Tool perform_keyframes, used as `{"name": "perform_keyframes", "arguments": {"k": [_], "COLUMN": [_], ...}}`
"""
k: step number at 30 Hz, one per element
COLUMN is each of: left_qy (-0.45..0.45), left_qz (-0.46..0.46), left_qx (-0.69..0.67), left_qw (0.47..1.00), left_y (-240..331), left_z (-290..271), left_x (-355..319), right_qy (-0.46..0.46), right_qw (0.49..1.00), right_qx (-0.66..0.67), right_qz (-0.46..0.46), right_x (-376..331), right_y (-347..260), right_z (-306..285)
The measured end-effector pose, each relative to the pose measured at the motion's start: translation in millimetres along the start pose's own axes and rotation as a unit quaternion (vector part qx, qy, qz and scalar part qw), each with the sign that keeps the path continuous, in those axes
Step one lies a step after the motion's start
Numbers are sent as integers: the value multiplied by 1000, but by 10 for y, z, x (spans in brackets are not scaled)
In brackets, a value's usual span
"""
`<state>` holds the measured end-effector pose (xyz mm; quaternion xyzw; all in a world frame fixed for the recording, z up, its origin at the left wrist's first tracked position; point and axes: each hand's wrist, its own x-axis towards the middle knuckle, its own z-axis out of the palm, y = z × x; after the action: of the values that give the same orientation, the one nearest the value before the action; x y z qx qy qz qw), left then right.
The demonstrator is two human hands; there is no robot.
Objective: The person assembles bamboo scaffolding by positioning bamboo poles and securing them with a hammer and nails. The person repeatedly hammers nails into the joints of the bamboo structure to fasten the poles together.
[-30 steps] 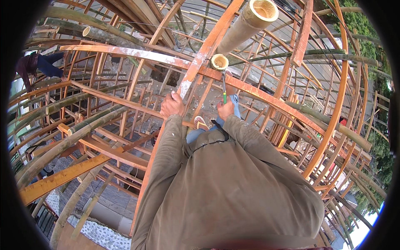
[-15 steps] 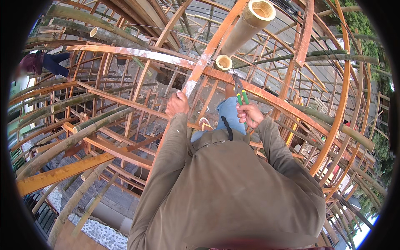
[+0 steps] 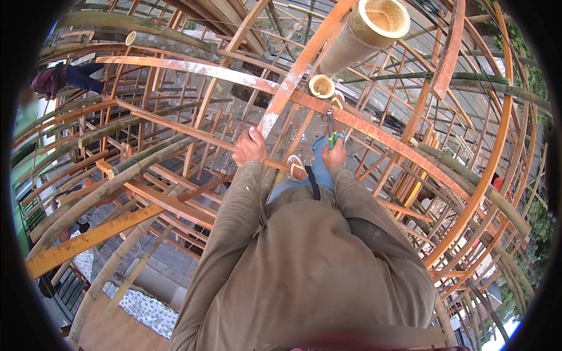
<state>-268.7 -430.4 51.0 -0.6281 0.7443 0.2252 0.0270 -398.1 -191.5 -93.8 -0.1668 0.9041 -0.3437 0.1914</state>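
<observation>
My left hand [image 3: 249, 146] is closed around a sloping reddish wooden beam [image 3: 285, 96] with whitish patches. In my right hand [image 3: 334, 155] is a pair of pliers [image 3: 331, 130] with green handles, its fingers wrapped round the grips. The jaws point away from me and reach the crossing wooden beam [image 3: 386, 138], just below a short bamboo end [image 3: 321, 86]. Whether they grip anything there is too small to tell. A thick bamboo pole [image 3: 339, 51] rises beyond that joint, its cut end toward me.
A lattice of wooden beams and bamboo poles [image 3: 167, 157] surrounds me, with gaps down to the ground. My sandalled foot [image 3: 296, 167] shows below my hands. Another person [image 3: 64, 80] is among the beams at far left. A slanting plank [image 3: 93, 237] lies at lower left.
My right hand has moved left, and the pliers have turned more upright, with their handles closer together. My left hand stays on the beam. The view has shifted slightly.
</observation>
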Motion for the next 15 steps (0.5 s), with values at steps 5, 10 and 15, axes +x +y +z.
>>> {"name": "perform_keyframes", "arguments": {"k": [5,10,15], "left_qy": [22,34,39], "left_qz": [10,7,8], "left_qx": [-6,0,6], "left_qw": [1000,999,999], "left_y": [79,87,74], "left_z": [-49,-58,-32], "left_x": [-36,-78,-74], "right_qy": [-50,-195,-268], "right_qw": [998,887,548], "right_qx": [25,353,667], "right_qz": [29,223,428], "right_x": [-7,-238,173], "right_y": [-7,-391,-1137], "right_z": [-155,-1067,-1510]}}
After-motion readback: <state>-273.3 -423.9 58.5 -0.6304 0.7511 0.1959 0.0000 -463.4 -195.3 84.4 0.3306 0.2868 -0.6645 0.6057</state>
